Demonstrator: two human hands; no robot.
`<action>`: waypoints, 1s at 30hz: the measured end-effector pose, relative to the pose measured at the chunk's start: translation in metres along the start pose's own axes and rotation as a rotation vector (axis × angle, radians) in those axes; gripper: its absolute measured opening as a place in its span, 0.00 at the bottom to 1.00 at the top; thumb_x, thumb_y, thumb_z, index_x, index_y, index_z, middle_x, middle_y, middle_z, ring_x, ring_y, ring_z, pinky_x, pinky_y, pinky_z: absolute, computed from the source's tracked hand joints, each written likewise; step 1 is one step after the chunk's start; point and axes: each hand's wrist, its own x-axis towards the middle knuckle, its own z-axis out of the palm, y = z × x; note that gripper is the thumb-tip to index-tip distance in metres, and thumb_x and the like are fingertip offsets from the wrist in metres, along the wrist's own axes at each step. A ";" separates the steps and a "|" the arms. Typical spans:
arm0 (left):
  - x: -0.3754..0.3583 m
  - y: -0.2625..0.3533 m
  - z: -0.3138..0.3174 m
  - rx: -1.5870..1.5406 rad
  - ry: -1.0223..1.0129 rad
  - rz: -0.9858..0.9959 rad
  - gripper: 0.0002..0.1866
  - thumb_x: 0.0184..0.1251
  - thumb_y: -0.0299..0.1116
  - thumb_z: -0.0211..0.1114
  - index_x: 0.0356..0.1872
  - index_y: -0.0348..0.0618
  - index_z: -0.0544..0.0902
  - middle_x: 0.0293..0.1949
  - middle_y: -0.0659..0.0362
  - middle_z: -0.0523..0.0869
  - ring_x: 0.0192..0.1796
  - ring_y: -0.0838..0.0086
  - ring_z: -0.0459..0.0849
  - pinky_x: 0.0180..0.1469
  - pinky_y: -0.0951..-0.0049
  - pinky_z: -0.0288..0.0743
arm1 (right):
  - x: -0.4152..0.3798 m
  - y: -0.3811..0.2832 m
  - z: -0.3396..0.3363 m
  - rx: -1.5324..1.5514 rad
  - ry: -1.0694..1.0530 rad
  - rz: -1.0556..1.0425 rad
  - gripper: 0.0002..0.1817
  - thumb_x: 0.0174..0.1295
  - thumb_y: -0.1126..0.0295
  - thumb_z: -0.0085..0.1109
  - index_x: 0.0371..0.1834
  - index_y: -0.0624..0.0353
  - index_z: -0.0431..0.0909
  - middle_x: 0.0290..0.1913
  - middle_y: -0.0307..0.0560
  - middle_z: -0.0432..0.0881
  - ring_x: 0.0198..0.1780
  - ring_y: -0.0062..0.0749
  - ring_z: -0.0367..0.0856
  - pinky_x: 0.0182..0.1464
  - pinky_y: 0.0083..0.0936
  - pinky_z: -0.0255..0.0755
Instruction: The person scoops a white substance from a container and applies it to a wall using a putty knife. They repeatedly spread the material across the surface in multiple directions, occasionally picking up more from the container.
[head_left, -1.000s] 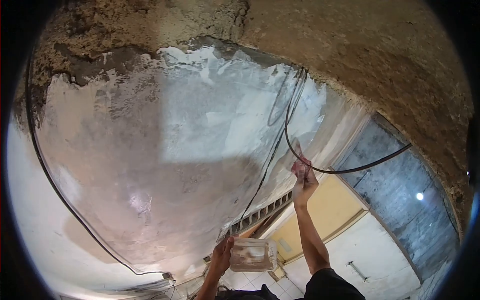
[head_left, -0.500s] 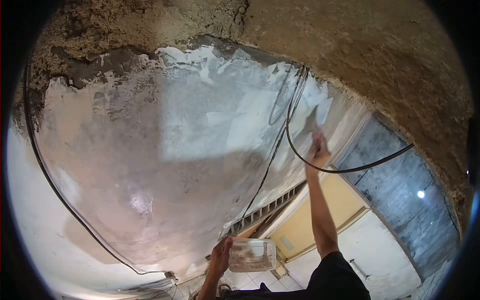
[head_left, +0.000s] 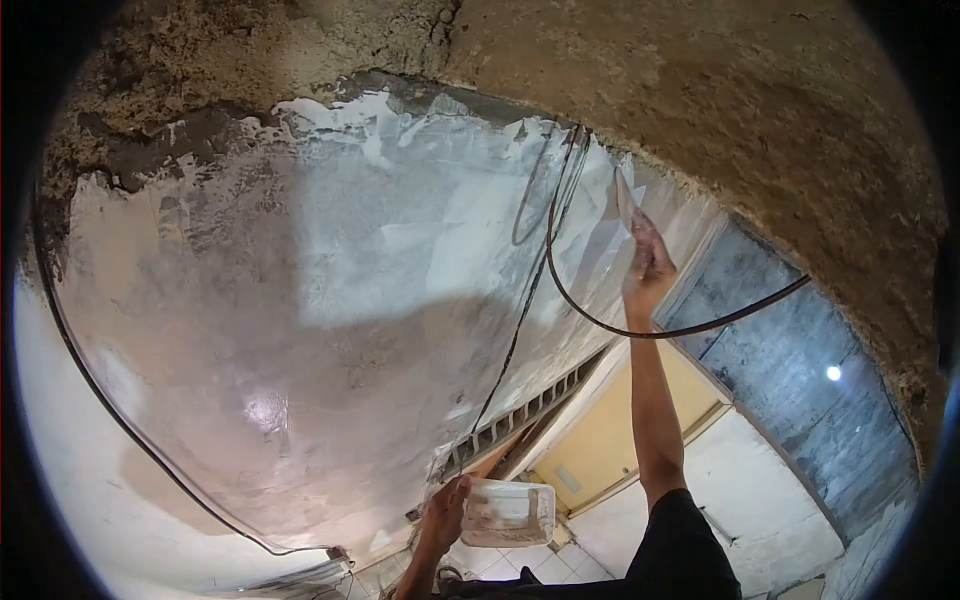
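My right hand [head_left: 648, 260] is raised against the upper right of the wall, its fingers wrapped round a flat putty knife [head_left: 625, 197] whose blade points up at the wall. White filler covers the upper part of the wall [head_left: 400, 220] beside the blade. Low in the view, my left hand [head_left: 447, 512] grips the left edge of a clear plastic tub [head_left: 508, 513] with whitish residue inside. A black cable [head_left: 590, 318] loops down from the top of the wall and passes in front of my right wrist.
Rough brown material [head_left: 700, 90] borders the wall above. Another black cable [head_left: 95, 390] runs down the left side. A slatted vent strip [head_left: 530, 415], a yellow door [head_left: 590, 440] and white panels [head_left: 750, 490] lie below right. Floor tiles [head_left: 530, 562] show at the bottom.
The putty knife has moved up and turned so its blade looks narrower. My right arm reaches a little higher. The camera view has shifted slightly, while my left hand still grips the tub.
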 end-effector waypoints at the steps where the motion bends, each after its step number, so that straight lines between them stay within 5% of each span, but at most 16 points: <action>1: -0.001 0.000 -0.001 0.000 0.004 0.000 0.26 0.75 0.54 0.47 0.55 0.43 0.81 0.41 0.48 0.87 0.46 0.66 0.84 0.51 0.68 0.73 | -0.003 -0.020 0.011 -0.035 -0.054 0.017 0.13 0.70 0.72 0.50 0.47 0.70 0.79 0.45 0.50 0.86 0.39 0.24 0.82 0.44 0.22 0.76; 5: -0.006 0.008 -0.002 0.022 0.028 0.019 0.27 0.75 0.53 0.48 0.55 0.41 0.81 0.41 0.49 0.87 0.45 0.67 0.84 0.50 0.68 0.74 | -0.052 -0.019 0.008 -0.146 -0.232 -0.110 0.14 0.65 0.78 0.48 0.50 0.70 0.79 0.52 0.59 0.83 0.52 0.40 0.84 0.53 0.30 0.77; 13: -0.006 0.015 0.002 -0.074 -0.084 -0.055 0.29 0.75 0.54 0.47 0.54 0.35 0.79 0.44 0.52 0.84 0.46 0.72 0.80 0.50 0.71 0.75 | -0.108 -0.008 -0.053 -0.015 -0.689 -0.338 0.14 0.69 0.73 0.46 0.47 0.69 0.80 0.46 0.59 0.84 0.48 0.47 0.85 0.51 0.32 0.78; 17: -0.005 0.004 0.004 -0.013 -0.058 0.039 0.26 0.76 0.50 0.50 0.55 0.36 0.79 0.39 0.52 0.85 0.43 0.72 0.80 0.49 0.71 0.72 | -0.046 -0.017 -0.039 -0.138 -0.312 -0.042 0.16 0.72 0.68 0.45 0.47 0.70 0.80 0.48 0.55 0.85 0.44 0.38 0.86 0.48 0.27 0.77; 19: -0.009 0.008 0.004 0.090 -0.040 0.076 0.25 0.76 0.49 0.50 0.55 0.36 0.79 0.39 0.52 0.85 0.43 0.72 0.80 0.49 0.72 0.72 | -0.008 -0.003 -0.024 -0.127 -0.116 -0.116 0.11 0.62 0.77 0.55 0.44 0.67 0.83 0.43 0.58 0.86 0.44 0.36 0.86 0.45 0.26 0.77; 23: -0.013 -0.001 0.002 -0.020 -0.003 0.089 0.24 0.76 0.49 0.49 0.54 0.37 0.80 0.40 0.51 0.85 0.44 0.71 0.81 0.50 0.71 0.72 | 0.026 -0.015 0.002 -0.205 -0.170 -0.116 0.13 0.61 0.79 0.55 0.49 0.67 0.82 0.47 0.58 0.85 0.45 0.32 0.86 0.46 0.30 0.78; 28: -0.009 -0.012 -0.008 -0.051 -0.002 0.049 0.25 0.76 0.50 0.49 0.54 0.39 0.81 0.42 0.51 0.86 0.46 0.69 0.81 0.52 0.70 0.72 | -0.019 -0.031 0.017 -0.050 -0.292 -0.295 0.15 0.68 0.73 0.49 0.53 0.66 0.80 0.52 0.57 0.83 0.51 0.46 0.84 0.44 0.28 0.79; 30: -0.007 0.002 -0.012 0.031 -0.050 -0.122 0.26 0.75 0.53 0.49 0.55 0.41 0.81 0.44 0.50 0.86 0.47 0.69 0.82 0.52 0.70 0.72 | -0.042 -0.024 0.011 -0.141 -0.402 -0.503 0.16 0.67 0.73 0.50 0.55 0.65 0.79 0.54 0.58 0.81 0.52 0.47 0.84 0.46 0.27 0.80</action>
